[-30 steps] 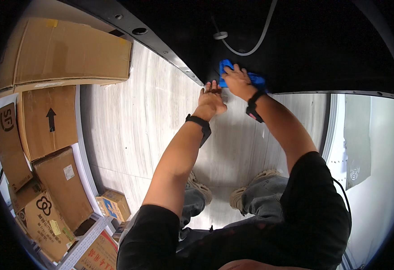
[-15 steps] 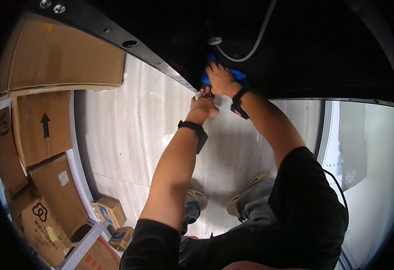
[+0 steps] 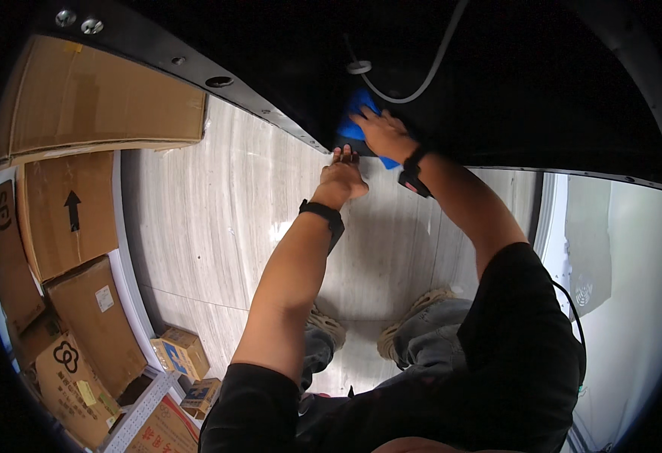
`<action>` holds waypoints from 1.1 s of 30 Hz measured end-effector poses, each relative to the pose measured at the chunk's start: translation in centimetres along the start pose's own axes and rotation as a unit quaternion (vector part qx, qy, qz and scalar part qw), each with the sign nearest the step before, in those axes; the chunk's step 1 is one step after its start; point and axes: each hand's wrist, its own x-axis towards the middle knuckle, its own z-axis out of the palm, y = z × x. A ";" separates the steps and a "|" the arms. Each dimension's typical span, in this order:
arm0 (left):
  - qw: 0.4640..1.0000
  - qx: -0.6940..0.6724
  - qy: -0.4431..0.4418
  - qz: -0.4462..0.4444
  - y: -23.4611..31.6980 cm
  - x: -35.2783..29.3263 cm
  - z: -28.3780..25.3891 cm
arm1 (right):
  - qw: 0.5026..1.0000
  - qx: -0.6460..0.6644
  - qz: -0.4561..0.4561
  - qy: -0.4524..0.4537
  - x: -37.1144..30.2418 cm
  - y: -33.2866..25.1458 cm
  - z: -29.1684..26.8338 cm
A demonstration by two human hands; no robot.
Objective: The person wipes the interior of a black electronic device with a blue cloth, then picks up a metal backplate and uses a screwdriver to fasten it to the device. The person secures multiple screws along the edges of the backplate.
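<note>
Cloth (image 3: 354, 121), apparently, lies beneath the right hand (image 3: 387, 137).

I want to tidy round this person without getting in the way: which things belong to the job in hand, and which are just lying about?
In use: blue cloth, under the right hand; black panel, with the left hand at its edge.
Lying about: big cardboard box, upper left; box with a black arrow; two small cardboard boxes, lower left.
</note>
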 end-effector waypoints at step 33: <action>0.999 0.011 -0.050 -0.014 0.0 1.6 -0.6 | 0.943 0.020 0.331 0.021 -1.4 9.8 0.2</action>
